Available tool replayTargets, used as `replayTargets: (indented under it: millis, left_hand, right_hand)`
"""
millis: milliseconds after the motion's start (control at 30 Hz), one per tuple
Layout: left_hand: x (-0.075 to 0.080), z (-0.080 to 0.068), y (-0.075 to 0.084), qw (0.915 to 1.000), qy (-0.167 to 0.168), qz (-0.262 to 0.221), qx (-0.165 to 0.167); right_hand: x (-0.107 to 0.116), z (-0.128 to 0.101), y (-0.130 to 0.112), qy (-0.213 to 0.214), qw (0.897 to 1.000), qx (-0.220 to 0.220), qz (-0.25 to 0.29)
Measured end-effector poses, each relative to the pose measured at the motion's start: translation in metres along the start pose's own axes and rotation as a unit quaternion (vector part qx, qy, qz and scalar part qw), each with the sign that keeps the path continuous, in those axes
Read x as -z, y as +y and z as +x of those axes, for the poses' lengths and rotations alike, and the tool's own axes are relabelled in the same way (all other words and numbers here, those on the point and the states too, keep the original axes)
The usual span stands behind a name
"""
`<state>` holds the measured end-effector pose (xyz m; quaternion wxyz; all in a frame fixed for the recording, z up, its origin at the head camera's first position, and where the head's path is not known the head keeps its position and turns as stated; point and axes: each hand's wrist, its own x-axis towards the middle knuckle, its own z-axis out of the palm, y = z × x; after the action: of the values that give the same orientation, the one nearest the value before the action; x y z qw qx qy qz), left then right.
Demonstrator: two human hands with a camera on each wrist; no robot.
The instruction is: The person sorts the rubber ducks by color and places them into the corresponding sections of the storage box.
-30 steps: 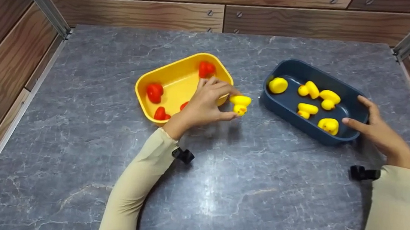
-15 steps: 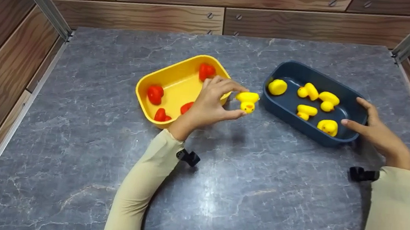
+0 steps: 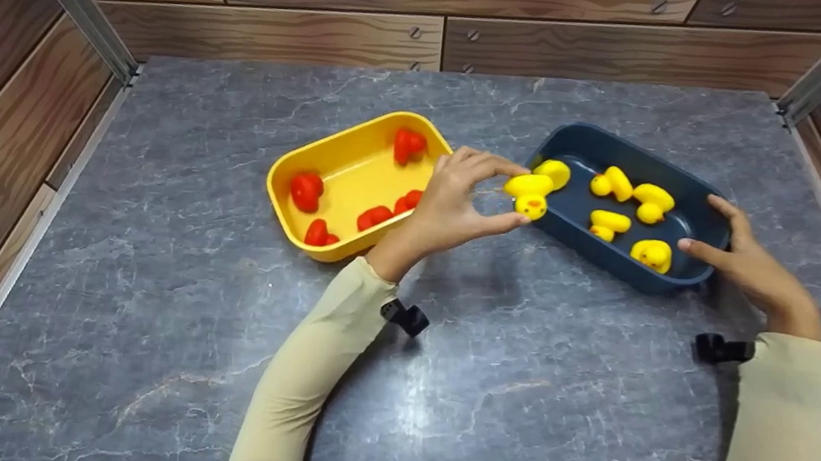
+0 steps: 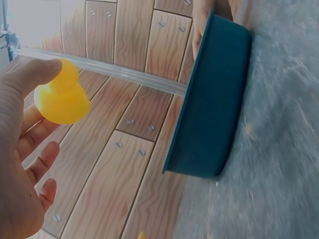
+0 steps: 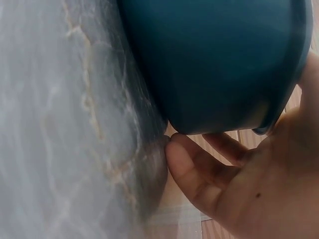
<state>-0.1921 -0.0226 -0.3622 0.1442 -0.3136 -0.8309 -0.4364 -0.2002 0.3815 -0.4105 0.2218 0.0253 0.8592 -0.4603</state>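
Observation:
My left hand (image 3: 451, 204) pinches a yellow rubber duck (image 3: 530, 197) between thumb and fingers, its face toward the head camera. The duck overlaps the left end of a dark blue box (image 3: 589, 249) in the head view; in the left wrist view the held duck (image 4: 65, 99) is up in the air, apart from that box (image 4: 214, 104). Several more rubber ducks, one of them (image 3: 651, 255) near the front wall, lie inside. My right hand (image 3: 760, 275) grips the box's right end, thumb over the rim and fingers outside against the end wall (image 5: 214, 74).
Left of the dark blue box stands a yellow box (image 3: 280, 210) with several red heart-shaped pieces (image 3: 306, 190) in it, partly behind my left hand. Both boxes rest on a grey marbled tabletop (image 3: 148, 296). Wood-patterned panels (image 3: 286, 34) border it at the back and sides.
My left hand has carried the duck to the right, from beside the yellow box to the dark blue box's left end. The right hand has stayed on the dark blue box.

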Motion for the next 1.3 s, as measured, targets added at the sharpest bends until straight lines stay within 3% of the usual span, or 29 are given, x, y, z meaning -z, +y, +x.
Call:
replayTargets:
  millis: [233,433,833,1067,1300]
  left_hand:
    - [-0.01,0.012,0.008,0.9995,0.013,-0.03,0.005]
    - [-0.023,0.018,0.011,0.9979,0.015,-0.055,0.031]
    - [-0.035,0.032,0.02,0.9949,-0.027,-0.051,0.083]
    - [-0.044,0.039,0.022,0.995,-0.016,-0.05,0.086]
    - [-0.062,0.041,0.018,0.993,0.024,-0.072,0.09]
  right_hand:
    - [0.001,-0.001,-0.002,-0.004,1.0,-0.011,-0.008]
    - [0.0,-0.002,0.0,-0.003,1.0,-0.007,-0.009]
    - [0.0,0.0,-0.001,-0.002,1.0,-0.008,-0.003]
    - [-0.001,0.001,-0.001,-0.001,1.0,-0.009,0.003]
    - [0.0,0.001,0.001,0.001,1.0,-0.006,-0.008]
